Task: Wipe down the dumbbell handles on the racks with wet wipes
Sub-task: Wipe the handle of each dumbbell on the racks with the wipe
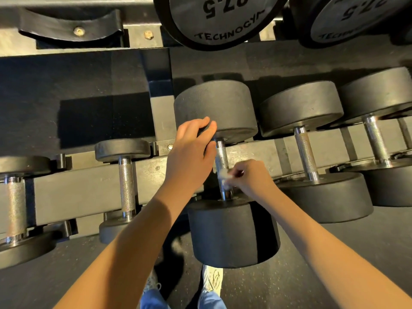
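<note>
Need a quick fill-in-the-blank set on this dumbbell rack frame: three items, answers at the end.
1. The right hand pinches a wet wipe of ____ colour against a dumbbell handle.
2. The left hand rests on that dumbbell's ____ (near/far) head.
3. The upper-rack dumbbell heads are marked with the number ____.
Answers: white; far; 27.5
</note>
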{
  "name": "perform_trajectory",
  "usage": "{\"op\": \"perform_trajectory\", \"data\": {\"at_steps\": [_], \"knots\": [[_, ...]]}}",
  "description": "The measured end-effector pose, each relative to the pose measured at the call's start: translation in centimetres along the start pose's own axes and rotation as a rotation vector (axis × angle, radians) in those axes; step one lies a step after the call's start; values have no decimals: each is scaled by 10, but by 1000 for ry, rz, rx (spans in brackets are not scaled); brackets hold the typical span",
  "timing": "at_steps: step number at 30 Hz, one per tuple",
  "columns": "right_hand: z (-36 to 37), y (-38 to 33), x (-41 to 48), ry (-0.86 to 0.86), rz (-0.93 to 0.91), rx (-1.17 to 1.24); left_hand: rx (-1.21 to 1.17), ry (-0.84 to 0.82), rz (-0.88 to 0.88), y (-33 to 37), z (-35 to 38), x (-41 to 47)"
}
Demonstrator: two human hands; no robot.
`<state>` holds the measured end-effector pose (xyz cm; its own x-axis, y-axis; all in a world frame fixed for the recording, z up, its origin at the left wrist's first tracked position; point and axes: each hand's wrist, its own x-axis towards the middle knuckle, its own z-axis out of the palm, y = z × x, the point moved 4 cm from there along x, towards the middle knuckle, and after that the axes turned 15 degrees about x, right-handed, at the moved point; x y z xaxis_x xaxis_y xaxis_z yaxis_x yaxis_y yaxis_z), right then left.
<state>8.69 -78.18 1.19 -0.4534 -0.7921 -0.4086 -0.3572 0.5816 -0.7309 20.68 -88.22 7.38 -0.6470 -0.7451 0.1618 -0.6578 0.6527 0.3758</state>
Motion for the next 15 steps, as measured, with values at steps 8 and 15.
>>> {"op": "perform_trajectory", "data": {"at_steps": [8, 15], "knots": [[-8, -17, 13, 192, -114, 65, 7, 44, 5, 0, 2, 0], [3, -5, -5, -171, 28, -146, 0, 74, 0, 2, 4, -2]]}}
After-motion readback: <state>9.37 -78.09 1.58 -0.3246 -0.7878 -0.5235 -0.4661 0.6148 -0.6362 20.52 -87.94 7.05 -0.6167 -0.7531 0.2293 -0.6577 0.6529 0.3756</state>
